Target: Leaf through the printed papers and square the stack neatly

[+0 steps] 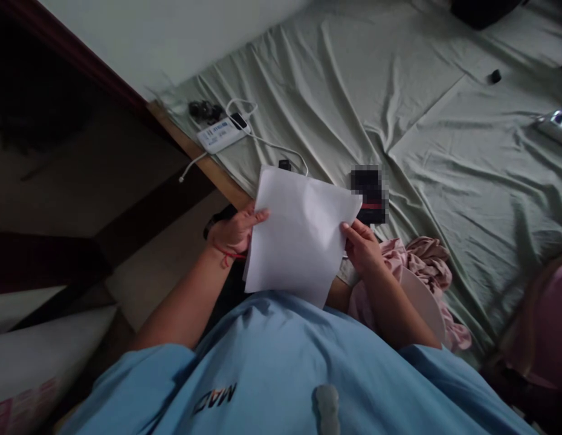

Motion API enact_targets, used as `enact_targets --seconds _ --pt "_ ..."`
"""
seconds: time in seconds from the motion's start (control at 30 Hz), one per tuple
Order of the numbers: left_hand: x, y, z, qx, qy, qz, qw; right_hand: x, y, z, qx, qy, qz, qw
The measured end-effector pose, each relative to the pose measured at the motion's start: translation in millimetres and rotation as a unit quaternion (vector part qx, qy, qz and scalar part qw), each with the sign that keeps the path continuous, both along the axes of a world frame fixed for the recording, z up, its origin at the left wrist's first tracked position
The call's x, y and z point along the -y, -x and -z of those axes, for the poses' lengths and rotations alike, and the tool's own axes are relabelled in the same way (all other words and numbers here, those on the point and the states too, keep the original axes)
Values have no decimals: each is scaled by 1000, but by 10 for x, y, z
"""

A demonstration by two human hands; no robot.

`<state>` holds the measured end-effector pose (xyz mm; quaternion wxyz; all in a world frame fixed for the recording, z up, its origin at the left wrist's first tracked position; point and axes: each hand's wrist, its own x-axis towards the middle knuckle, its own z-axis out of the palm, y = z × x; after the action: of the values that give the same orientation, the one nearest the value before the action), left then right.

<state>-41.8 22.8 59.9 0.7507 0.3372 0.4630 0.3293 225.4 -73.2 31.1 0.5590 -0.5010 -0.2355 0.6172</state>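
A blank white sheet of paper (pixel 301 232) is held up in front of my light blue shirt. My left hand (pixel 235 232) pinches its left edge, thumb lying on the front of the sheet; a red thread circles that wrist. My right hand (pixel 362 244) grips the right edge, fingers curled around it. The sheet hangs above the wooden edge of a bed covered with a pale green sheet (pixel 444 151).
A white power strip (pixel 220 134) with a plugged charger and cable lies near the bed's corner. A small dark item (pixel 370 193) rests just beyond the paper. Crumpled pink cloth (pixel 428 266) lies by my right arm. A silvery object (pixel 557 125) sits far right.
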Motion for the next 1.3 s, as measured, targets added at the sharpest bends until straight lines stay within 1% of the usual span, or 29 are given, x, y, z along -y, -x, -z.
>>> enact_targets --seconds 0.1,0.17,0.2,0.23,0.27,0.33,0.4,0.43,0.47,0.53,0.6,0.67,0.73,0.83,0.9,0.93,0.97,1.0,1.03,1.1,1.13,1.17,1.2,1.23,1.3 --pt "-115 -90 -74 -28 4 48 998 10 -21 17 66 -28 -3 997" --pt "-133 -193 -123 -37 -18 44 998 4 -78 14 159 -65 15 985" --pt "-126 -243 -148 -34 -26 43 998 -2 -118 -1 223 -84 32 971" --pt "-112 -287 -172 -30 -33 46 998 -8 -161 -26 296 -102 53 948" --pt "-95 -322 -196 -24 -38 54 998 -15 -204 -62 373 -117 73 917" --pt "-63 -364 -239 -16 -51 77 996 -27 -281 -161 521 -140 98 836" --pt "-45 -376 -266 -15 -63 95 993 -38 -330 -269 626 -155 80 760" --pt "-42 -376 -272 -18 -67 100 993 -43 -342 -316 659 -160 66 732" --pt "-42 -375 -272 -21 -69 102 992 -47 -346 -354 682 -163 56 711" --pt "-44 -373 -261 -29 -73 99 992 -51 -337 -399 706 -165 53 687" --pt "-44 -377 -245 -36 -74 95 992 -49 -315 -414 715 -165 48 678" --pt "-42 -383 -233 -40 -79 93 992 -46 -291 -424 717 -169 29 675" --pt "-40 -389 -230 -44 -86 93 991 -50 -271 -448 716 -173 19 676" --pt "-38 -397 -240 -47 -94 99 990 -82 -257 -501 713 -177 32 678" --pt "-34 -398 -252 -49 -96 102 989 -120 -258 -508 701 -182 24 690" --pt "-31 -396 -257 -46 -93 100 990 -140 -261 -494 688 -181 22 702" --pt "-29 -391 -259 -40 -86 91 991 -158 -264 -466 670 -176 26 721" --pt "-28 -383 -256 -31 -75 78 994 -173 -267 -426 644 -166 38 746" --pt "-28 -372 -248 -19 -60 60 996 -183 -267 -378 606 -151 52 779" --pt "-33 -344 -208 5 -29 23 999 -183 -254 -274 491 -102 61 863" --pt "-37 -331 -175 17 -14 9 1000 -171 -238 -226 417 -71 51 905" --pt "-42 -320 -135 28 2 -4 1000 -153 -216 -186 342 -39 40 938" --pt "-49 -314 -88 38 16 -15 999 -129 -188 -154 276 -12 29 961" --pt "-56 -313 -37 47 30 -29 998 -102 -157 -131 225 7 22 974" --pt "-70 -331 67 65 53 -60 995 -46 -92 -104 169 27 15 985"
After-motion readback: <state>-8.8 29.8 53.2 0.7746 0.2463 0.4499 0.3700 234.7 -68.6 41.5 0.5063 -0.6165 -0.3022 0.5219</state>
